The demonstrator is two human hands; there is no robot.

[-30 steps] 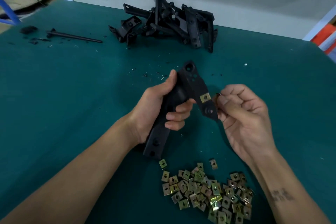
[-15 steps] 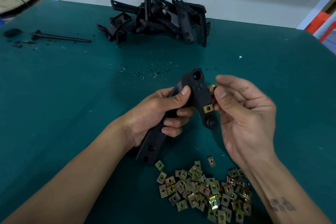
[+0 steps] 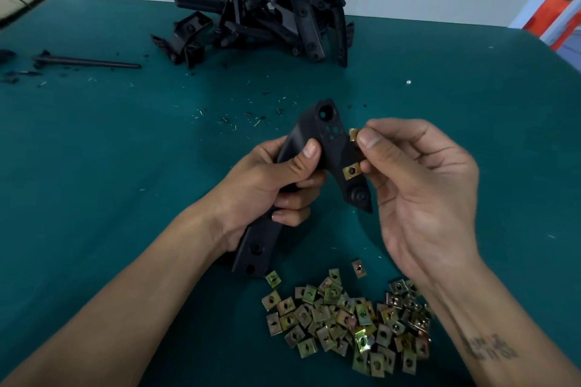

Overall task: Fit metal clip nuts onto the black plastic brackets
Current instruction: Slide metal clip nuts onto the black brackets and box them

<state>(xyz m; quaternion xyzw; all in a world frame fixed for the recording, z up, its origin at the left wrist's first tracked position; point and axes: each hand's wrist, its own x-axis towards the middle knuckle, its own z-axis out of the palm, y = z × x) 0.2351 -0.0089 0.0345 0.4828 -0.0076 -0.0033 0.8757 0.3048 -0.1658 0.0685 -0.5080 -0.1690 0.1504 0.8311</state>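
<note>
My left hand (image 3: 270,179) grips a black plastic bracket (image 3: 327,141) round its middle, above the green table. One brass-coloured clip nut (image 3: 351,171) sits fitted on the bracket's right edge. My right hand (image 3: 418,185) pinches a second clip nut (image 3: 354,134) between thumb and forefinger, right at the bracket's edge above the fitted one. The bracket's lower end (image 3: 253,253) points down toward the nut pile.
A heap of loose clip nuts (image 3: 345,317) lies near the front edge. A pile of black brackets (image 3: 264,22) stands at the back. A black rod (image 3: 88,62) and dark scraps lie at the far left. Small shavings (image 3: 245,116) dot the green mat (image 3: 94,166).
My right hand has moved its pinched clip nut from beside the lower part of the bracket up to the edge above the fitted nut. The bracket has tilted a little more upright.
</note>
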